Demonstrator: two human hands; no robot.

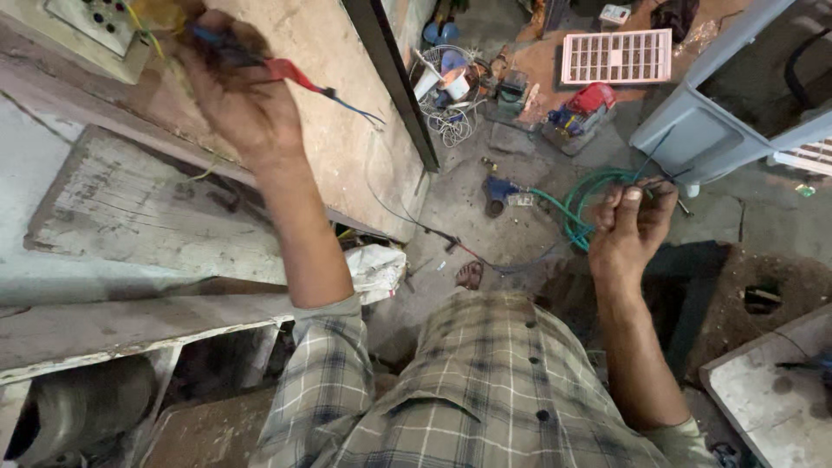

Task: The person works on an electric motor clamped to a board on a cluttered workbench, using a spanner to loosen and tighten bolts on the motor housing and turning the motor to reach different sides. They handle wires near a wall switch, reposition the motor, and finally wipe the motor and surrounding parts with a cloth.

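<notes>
My left hand (238, 95) is raised to the upper left, closed around a red and blue probe (290, 74) with a thin blue wire (355, 108) trailing from it. The probe's near end sits by a pale switchboard (91, 26) on the wall. My right hand (631, 227) is held out to the right, fingers pinched on thin dark wires (663, 143) that run up to a grey-blue cooler cabinet (693, 130). A checked shirt covers my chest at the bottom of the view.
A coiled green hose (581, 204) and blue fitting (498, 189) lie on the concrete floor. A white grille (615, 56), a red tool (585, 108), a wire basket (451, 91), weathered wooden boards (147, 208), a white bag (377, 269) and a grey slab (771, 390) surround me.
</notes>
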